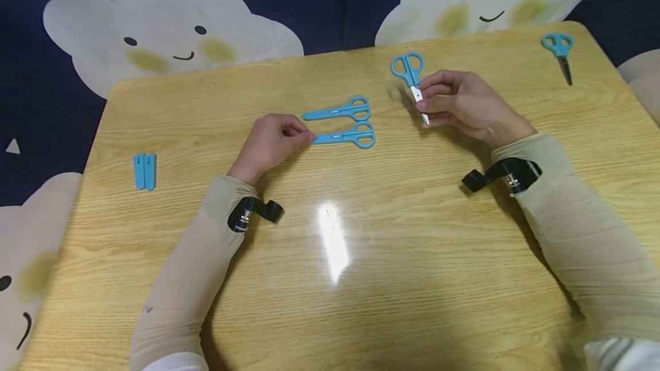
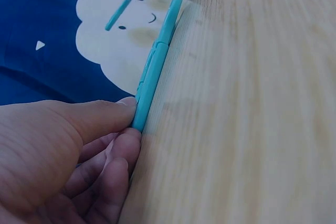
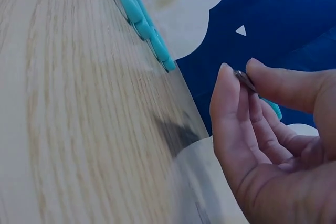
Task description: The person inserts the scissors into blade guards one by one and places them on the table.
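We take the nearer of two covered scissors, light-blue plastic with round finger loops and a slim blue blade cover [image 1: 336,138], as our landmark. It lies on the pale wood-grain desk [image 1: 407,233], and our left hand [image 1: 270,141], at its left end, pinches the cover's tip between thumb and forefinger. Just beyond it lies a matching pair of covered scissors [image 1: 328,114], loops beside loops.

To the right of our landmark and farther off, our right hand [image 1: 466,102] holds a third pair, light-blue-handled scissors with bare metal blades [image 1: 412,78], lifted off the desk, gripping the blades in its fingertips with the loops pointing away. Well left of the landmark sit two loose light-blue plastic blade covers [image 1: 150,172], side by side; far to its right and beyond lies a fourth pair, blue-handled scissors with bare dark blades [image 1: 562,59].

The right-hand grip looks the riskier to us: smooth, narrow metal held by fingertips alone, with the loops unsupported, could swivel or slip and drop. Should the blades part, their edges would be against our skin. On the left, a lengthwise tug might slide the cover off its blades, and a sideways twist could knock our landmark into its neighbour.
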Demonstrator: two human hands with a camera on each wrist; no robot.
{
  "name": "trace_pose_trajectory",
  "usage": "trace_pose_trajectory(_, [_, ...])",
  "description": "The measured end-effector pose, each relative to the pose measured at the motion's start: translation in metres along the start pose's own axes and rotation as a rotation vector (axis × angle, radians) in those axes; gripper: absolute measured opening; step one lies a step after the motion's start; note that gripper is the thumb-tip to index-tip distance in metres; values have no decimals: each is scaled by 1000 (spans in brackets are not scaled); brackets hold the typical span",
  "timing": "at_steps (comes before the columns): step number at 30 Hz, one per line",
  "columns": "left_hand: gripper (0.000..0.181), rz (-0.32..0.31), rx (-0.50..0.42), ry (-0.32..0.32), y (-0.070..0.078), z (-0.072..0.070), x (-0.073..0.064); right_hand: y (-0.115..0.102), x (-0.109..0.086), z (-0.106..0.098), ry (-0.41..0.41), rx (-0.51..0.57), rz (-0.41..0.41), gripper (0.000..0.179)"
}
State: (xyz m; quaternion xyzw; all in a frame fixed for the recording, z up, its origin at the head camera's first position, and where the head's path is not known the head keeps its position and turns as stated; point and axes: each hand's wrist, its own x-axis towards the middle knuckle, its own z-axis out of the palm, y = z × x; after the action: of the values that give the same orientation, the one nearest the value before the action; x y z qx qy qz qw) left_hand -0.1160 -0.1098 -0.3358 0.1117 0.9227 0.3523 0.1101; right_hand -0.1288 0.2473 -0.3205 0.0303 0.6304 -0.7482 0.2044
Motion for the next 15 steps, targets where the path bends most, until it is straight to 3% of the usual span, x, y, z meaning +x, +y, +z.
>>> trace_pose_trajectory(9, [17, -7, -2, -6, 0, 0, 0, 1, 0, 5, -53, 17, 2, 48])
trace_pose_trajectory(15, [17, -8, -8, -2, 0, 0, 0, 3, -2, 5, -178, 42, 3, 42])
